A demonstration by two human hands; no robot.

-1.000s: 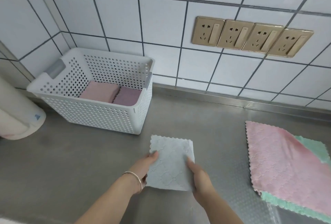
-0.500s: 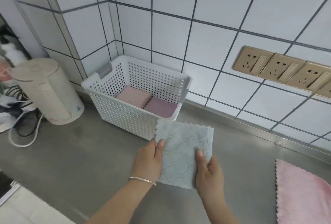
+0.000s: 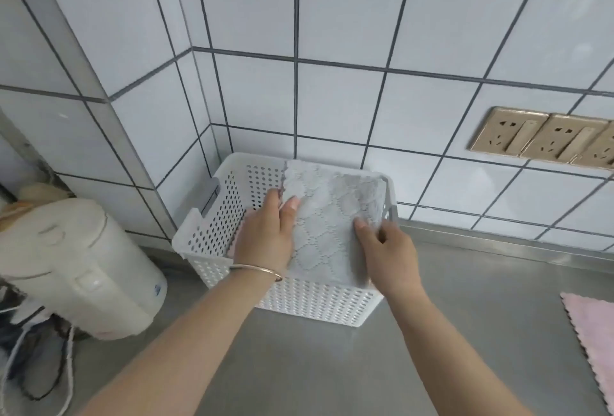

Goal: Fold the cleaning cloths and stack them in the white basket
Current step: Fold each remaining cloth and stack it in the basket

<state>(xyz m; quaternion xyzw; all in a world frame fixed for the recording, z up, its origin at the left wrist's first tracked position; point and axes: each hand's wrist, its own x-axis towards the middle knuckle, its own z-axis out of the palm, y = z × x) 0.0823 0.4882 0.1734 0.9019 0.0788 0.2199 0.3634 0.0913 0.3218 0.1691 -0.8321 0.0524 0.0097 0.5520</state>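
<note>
- Both sets of fingers are curled onto the folded grey cloth (image 3: 327, 216); I see the left hand (image 3: 267, 233) pinching its left edge, thumb on top, and the right hand (image 3: 387, 251) gripping its right edge near the lower corner.
- Cloth is held flat above the open top of the white basket (image 3: 299, 302), covering most of its right side; I can't tell if it touches the rim.
- Basket sits on the steel tabletop (image 3: 465, 332), back corner close to the tiled wall (image 3: 332, 17).
- Bit of pink shows inside the basket just left of the left hand, probably a cloth already in there, mostly hidden.
- Thin bangle (image 3: 257, 270) on the left wrist.
- Pink cloth (image 3: 591, 342) lies flat on the tabletop at the right edge, well apart from the basket, cut off by the frame.
- Cream kettle (image 3: 76, 269) stands left of the basket, cords beside it.
- Gold wall sockets (image 3: 545, 138) on the tiles, upper right.
</note>
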